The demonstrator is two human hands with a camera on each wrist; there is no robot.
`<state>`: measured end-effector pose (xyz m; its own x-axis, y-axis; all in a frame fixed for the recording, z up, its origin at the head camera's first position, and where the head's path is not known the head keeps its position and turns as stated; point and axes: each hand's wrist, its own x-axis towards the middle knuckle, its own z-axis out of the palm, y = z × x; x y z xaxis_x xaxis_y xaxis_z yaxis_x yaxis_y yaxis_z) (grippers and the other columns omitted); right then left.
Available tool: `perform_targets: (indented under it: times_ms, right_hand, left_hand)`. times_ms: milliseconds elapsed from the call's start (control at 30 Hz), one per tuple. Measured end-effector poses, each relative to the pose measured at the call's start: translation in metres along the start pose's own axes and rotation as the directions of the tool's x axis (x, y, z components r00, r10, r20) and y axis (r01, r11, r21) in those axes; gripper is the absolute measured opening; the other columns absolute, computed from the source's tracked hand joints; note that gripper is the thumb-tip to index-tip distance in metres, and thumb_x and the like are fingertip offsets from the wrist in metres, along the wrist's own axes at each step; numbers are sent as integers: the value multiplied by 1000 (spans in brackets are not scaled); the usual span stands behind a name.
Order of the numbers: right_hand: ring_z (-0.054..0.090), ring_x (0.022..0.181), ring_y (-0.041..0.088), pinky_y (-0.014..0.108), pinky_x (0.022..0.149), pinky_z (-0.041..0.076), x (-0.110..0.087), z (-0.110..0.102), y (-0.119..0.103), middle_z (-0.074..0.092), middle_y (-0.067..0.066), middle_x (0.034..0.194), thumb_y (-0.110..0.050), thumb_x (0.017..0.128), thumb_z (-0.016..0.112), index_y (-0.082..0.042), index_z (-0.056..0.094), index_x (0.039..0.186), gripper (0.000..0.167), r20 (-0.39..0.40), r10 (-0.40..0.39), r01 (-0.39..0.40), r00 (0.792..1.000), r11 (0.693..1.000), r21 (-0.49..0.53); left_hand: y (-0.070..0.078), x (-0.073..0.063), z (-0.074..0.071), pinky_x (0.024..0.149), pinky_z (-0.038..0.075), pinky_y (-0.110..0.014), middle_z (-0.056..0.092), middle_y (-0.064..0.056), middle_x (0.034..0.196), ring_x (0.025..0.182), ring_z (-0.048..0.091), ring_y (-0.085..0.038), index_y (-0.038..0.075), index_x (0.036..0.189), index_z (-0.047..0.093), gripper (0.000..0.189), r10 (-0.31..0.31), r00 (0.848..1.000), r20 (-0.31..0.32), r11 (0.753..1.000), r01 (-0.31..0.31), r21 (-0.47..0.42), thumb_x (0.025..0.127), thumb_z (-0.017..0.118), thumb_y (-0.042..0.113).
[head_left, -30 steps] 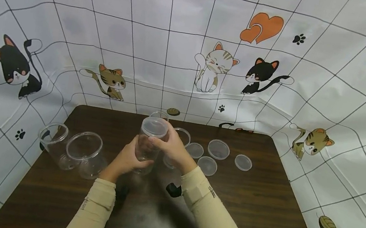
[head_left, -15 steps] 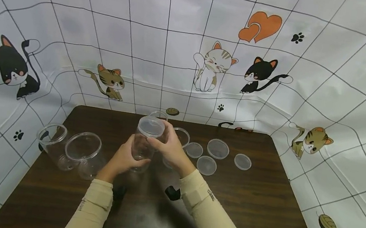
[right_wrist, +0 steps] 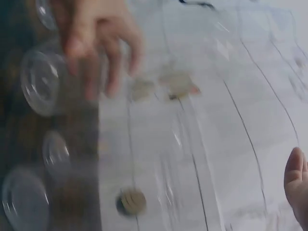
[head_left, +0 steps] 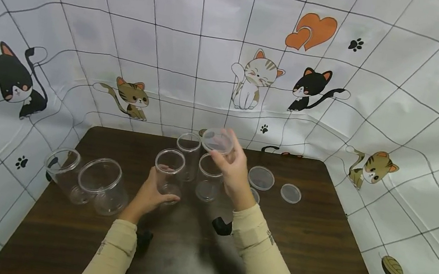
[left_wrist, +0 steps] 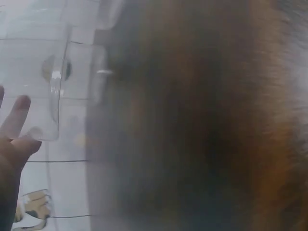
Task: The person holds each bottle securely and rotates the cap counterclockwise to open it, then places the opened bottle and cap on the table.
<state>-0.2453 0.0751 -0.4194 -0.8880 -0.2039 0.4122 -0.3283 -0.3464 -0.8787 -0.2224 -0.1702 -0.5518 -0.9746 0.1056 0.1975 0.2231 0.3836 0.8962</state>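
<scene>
In the head view my left hand (head_left: 151, 197) grips a clear plastic jar (head_left: 169, 172) low on its side, thumb in front and fingers behind. The jar stands upright, its top uncovered. My right hand (head_left: 235, 175) pinches a clear round lid (head_left: 212, 140) by its edge, raised to the right of the gripped jar. The lid overlaps the rim of another clear jar (head_left: 208, 191) in this view. In the left wrist view a clear jar (left_wrist: 29, 62) shows beside the fingers. The right wrist view is blurred.
Behind stands a further clear jar (head_left: 188, 151). On the left are two more, a narrow one (head_left: 69, 176) and a wide one (head_left: 109, 191). Flat lids, a larger (head_left: 261, 178) and a smaller (head_left: 291, 193), lie right on the brown table (head_left: 311, 264). A cat-print sheet surrounds it.
The lid that sat on top of the gripped jar is now off it. My right hand has lifted it up and right, while the left hand keeps the jar, slightly lower.
</scene>
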Motion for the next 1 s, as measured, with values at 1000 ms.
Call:
perform_targets:
  times_ms: [1000]
  right_hand:
    - [34,136,60,66,107,36,-80,-213,53,32,36,154,-23,80,89,15,28,150,100,-302,537,-296,788,-100,-950]
  left_hand:
    - [-28,-14,22,107,36,-64,36,-35,147,135,39,-53,-1,157,8,127,-205,979,2,957,200,210,69,96,23]
